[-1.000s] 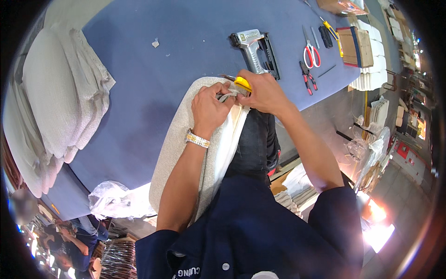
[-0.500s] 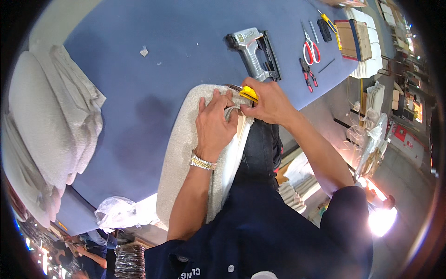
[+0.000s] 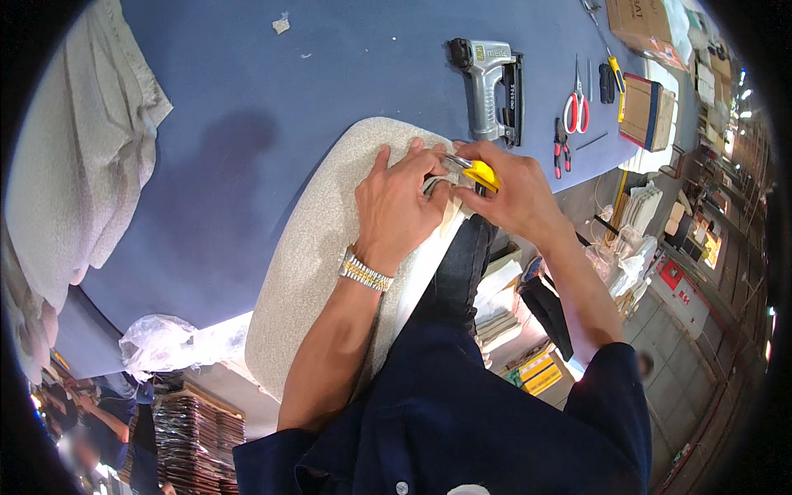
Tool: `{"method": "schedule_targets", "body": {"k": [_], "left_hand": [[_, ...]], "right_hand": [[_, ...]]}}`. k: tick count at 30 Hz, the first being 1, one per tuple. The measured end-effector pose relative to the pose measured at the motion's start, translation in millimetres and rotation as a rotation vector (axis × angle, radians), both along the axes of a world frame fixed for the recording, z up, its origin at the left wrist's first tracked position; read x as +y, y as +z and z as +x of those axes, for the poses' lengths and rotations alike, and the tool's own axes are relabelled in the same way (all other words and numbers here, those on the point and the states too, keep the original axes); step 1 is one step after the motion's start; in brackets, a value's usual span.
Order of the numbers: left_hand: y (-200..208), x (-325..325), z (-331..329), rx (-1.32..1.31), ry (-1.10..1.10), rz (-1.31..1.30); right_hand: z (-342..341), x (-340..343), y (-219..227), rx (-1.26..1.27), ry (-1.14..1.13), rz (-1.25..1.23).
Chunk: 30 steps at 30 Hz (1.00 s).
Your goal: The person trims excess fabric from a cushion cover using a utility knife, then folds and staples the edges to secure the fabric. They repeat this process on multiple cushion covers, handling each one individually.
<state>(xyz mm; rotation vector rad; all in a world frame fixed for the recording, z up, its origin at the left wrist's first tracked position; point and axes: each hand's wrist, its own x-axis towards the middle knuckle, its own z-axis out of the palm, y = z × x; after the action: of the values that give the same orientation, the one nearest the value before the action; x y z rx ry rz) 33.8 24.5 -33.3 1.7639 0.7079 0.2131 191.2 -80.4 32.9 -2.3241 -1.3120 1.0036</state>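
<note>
Blue table [image 3: 223, 58] spans the upper frame; the fabric-covered panel [image 3: 305, 272] lies at centre. The left hand [image 3: 403, 202] pinches its edge; the right hand's [image 3: 520, 188] fingers grip a yellow-handled tool [image 3: 481, 175], its tip now drawn inward, keeping work there.

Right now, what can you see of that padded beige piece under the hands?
The padded piece is long, with rounded corners and speckled beige-grey fabric that looks nubby. White material shows along its right side. It slants partly over the blue table; what supports it is hidden. The left hand rests on its far part beside bunched fabric; the right hand, gripping a yellow-handled tool, is at the same corner.
</note>
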Motion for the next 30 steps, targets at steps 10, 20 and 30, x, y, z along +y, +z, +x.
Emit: {"method": "schedule_targets", "body": {"k": [10,20,30], "left_hand": [[-4.4,-2.8,-3.1,0.011,0.005,0.041],[6.6,2.9,3.2,0.116,-0.085,0.035],[4.2,-1.6,5.9,0.054,-0.067,0.155]], "right_hand": [[-7.6,9.3,-2.1,-0.168,0.131,-0.178],[-5.9,-6.4,0.1,0.018,-0.209,0.0],[-43.3,-63.8,4.2,0.249,-0.856,0.115]]}}
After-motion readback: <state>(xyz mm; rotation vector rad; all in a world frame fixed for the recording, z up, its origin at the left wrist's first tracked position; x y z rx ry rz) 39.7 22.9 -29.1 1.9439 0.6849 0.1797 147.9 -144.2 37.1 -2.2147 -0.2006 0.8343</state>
